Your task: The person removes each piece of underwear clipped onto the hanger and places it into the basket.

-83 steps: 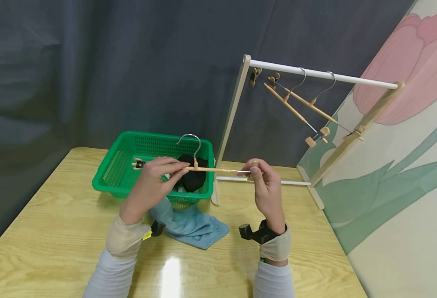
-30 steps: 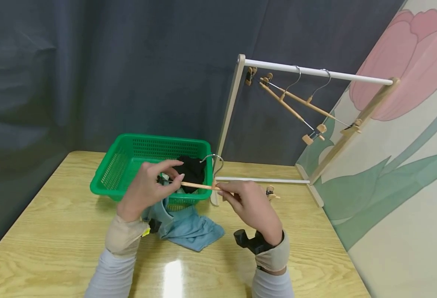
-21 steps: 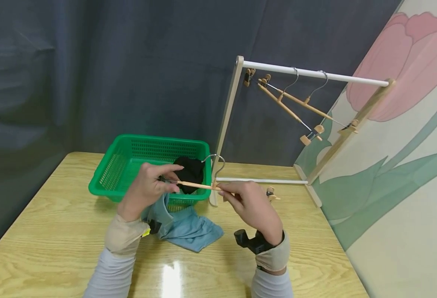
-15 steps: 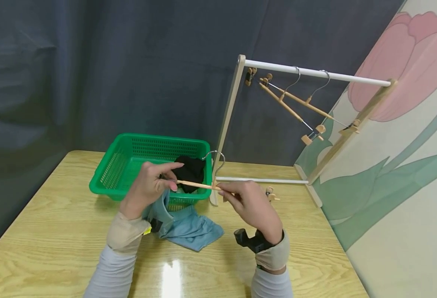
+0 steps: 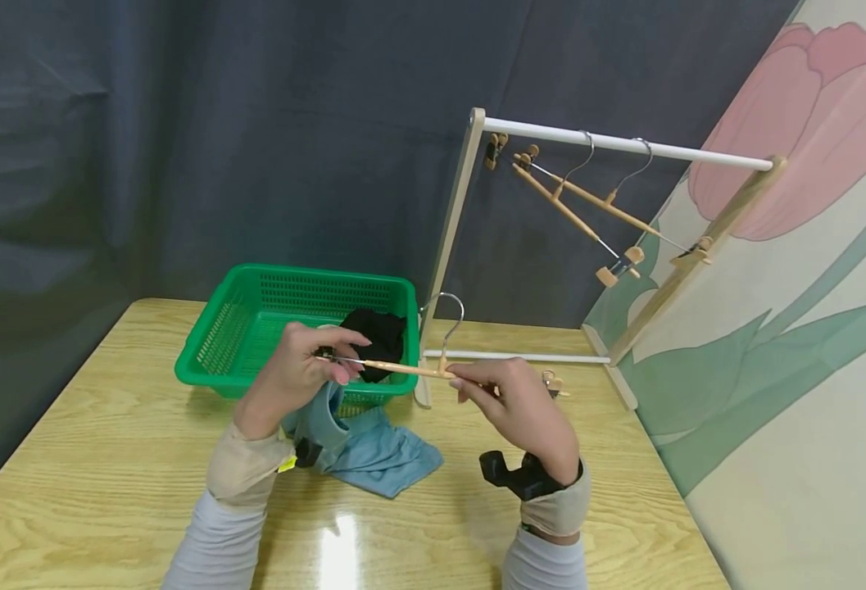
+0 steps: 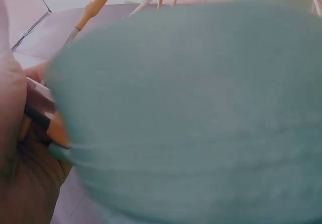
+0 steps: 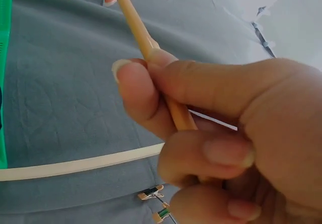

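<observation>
A wooden clip hanger (image 5: pixel 403 368) with a metal hook is held level between both hands. My left hand (image 5: pixel 285 377) curls its fingers around the clip at the hanger's left end; part of the clip (image 6: pixel 58 129) shows in the left wrist view. Just below this hand, a light blue garment (image 5: pixel 388 451) rises towards the clip, its lower part spread on the table. The cloth (image 6: pixel 191 108) fills most of the left wrist view. My right hand (image 5: pixel 521 410) pinches the wooden bar (image 7: pixel 133 20) beside the hook, between thumb and forefinger. The right clip (image 5: pixel 553 383) sticks out beyond it.
Behind the left hand stands a green basket (image 5: pixel 189 369) with black cloth (image 5: pixel 377 336) inside. A rack with a white rail (image 5: pixel 536 131) stands at the back right, carrying two similar hangers (image 5: pixel 576 217). A dark curtain and a painted wall bound the wooden table (image 5: pixel 71 459).
My left hand has gone from the bar to the left clip, and my right from the right clip to the bar's middle. Lately the right hand and hanger shifted slightly right, exposing more metal rod.
</observation>
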Action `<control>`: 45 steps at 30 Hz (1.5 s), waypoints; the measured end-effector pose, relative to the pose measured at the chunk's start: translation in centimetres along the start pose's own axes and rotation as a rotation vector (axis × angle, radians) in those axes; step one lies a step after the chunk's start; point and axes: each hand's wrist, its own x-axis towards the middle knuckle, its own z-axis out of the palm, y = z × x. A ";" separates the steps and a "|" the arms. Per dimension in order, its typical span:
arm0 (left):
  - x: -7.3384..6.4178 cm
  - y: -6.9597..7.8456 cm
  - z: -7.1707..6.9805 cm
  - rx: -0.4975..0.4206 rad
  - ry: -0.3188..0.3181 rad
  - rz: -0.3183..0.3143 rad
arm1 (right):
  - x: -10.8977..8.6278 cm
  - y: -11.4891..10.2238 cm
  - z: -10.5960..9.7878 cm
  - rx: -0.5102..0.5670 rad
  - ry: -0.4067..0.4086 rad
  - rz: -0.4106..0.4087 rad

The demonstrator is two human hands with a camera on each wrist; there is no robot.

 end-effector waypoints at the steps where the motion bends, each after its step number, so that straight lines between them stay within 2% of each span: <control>1: 0.1 0.0 0.0 0.008 0.013 0.013 | 0.0 -0.1 0.0 -0.002 -0.001 0.001; 4: 0.1 0.0 -0.1 0.027 0.024 -0.001 | 0.2 -0.2 0.1 -0.011 -0.003 0.007; 6: 0.1 0.2 -0.2 0.031 0.004 -0.062 | 0.2 -0.3 0.2 -0.021 -0.004 0.008; 11: -0.1 0.4 -0.6 0.070 -0.075 -0.258 | 0.2 -0.2 0.3 -0.050 -0.003 0.005; 14: -0.1 0.3 -0.7 0.107 -0.101 -0.307 | 0.2 -0.2 0.4 -0.055 -0.003 0.006; 17: -0.1 0.1 -0.7 0.128 -0.090 -0.297 | 0.3 -0.2 0.4 -0.056 -0.007 0.002; 24: -0.1 -0.8 -0.4 0.152 0.027 -0.193 | 0.5 -0.6 0.6 -0.072 -0.011 0.013; 30: -0.1 -1.2 -0.3 0.151 0.096 -0.139 | 0.8 -0.8 0.9 -0.066 -0.025 0.045; 39: -0.2 -1.3 -0.5 0.134 0.096 -0.123 | 0.9 -0.7 1.1 -0.044 -0.031 0.043; 45: -0.3 -1.0 -0.7 0.127 0.120 -0.105 | 1.1 -0.8 1.2 -0.020 -0.039 0.023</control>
